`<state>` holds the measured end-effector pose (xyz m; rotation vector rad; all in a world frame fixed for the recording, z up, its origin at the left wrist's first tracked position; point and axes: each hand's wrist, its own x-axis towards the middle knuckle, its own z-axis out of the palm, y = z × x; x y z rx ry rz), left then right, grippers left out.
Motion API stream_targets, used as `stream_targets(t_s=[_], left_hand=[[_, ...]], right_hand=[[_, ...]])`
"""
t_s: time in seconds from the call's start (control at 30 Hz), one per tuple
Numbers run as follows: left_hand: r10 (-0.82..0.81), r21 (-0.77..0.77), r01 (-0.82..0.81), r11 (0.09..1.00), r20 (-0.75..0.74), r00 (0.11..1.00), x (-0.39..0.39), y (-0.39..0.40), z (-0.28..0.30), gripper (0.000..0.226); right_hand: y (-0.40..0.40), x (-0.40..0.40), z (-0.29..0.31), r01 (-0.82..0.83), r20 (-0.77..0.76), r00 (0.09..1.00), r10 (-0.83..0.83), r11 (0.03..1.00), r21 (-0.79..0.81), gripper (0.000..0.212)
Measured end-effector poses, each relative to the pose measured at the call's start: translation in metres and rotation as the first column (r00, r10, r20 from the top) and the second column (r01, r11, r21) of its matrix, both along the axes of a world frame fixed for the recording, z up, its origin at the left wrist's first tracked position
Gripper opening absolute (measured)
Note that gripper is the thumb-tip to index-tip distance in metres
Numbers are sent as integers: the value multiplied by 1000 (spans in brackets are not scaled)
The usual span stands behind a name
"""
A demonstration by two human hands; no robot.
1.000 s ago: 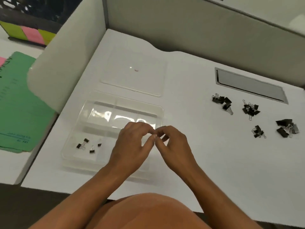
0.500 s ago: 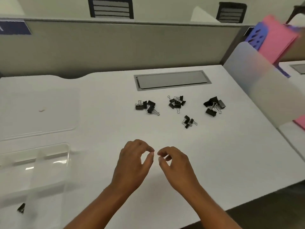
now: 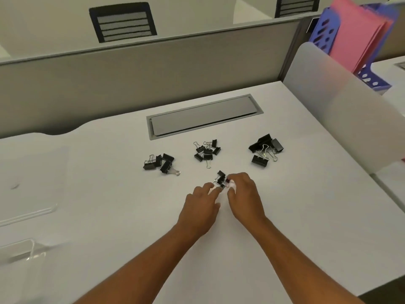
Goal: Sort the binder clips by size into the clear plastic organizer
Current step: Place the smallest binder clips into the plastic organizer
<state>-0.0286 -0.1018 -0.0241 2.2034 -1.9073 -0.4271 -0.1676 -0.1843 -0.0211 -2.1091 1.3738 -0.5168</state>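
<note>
Four heaps of black binder clips lie on the white desk: a medium heap (image 3: pixel 161 165) at left, a smaller-clip heap (image 3: pixel 207 152) in the middle, a large-clip heap (image 3: pixel 264 150) at right, and a tiny-clip heap (image 3: pixel 221 177) nearest me. My left hand (image 3: pixel 202 205) touches the tiny heap with its fingertips. My right hand (image 3: pixel 245 195) pinches at the same heap from the right. Whether either hand holds a clip is hidden by the fingers. Only a corner of the clear plastic organizer (image 3: pixel 20 251) shows at the lower left edge.
The organizer's clear lid (image 3: pixel 32 183) lies flat at left. A grey cable hatch (image 3: pixel 203 116) sits behind the heaps. A frosted divider (image 3: pixel 341 119) bounds the desk on the right, with blue and pink file holders (image 3: pixel 355 40) beyond it.
My view swung right from the organizer to the clip heaps. Both hands left the organizer and reached forward to the tiny-clip heap.
</note>
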Motion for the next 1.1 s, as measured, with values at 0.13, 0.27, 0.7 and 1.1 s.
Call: stream_targets(t_s=[0.13, 0.27, 0.7, 1.1], left_hand=[[10, -22, -7, 1000, 127, 992, -3, -16, -17, 48], [70, -190, -41, 981, 148, 987, -2, -14, -35, 24], [25, -290, 23, 957, 160, 987, 9, -18, -39, 11], [106, -223, -91, 971, 59, 993, 11, 5, -37, 33]], right_hand=[[-18, 5, -23, -93, -108, 990, 86, 994, -61, 54], [-19, 2, -40, -89, -75, 994, 80, 988, -124, 47], [-22, -3, -27, 174, 276, 939, -207, 975, 137, 20], [-11, 0, -1, 88, 373, 877, -304, 863, 497, 17]])
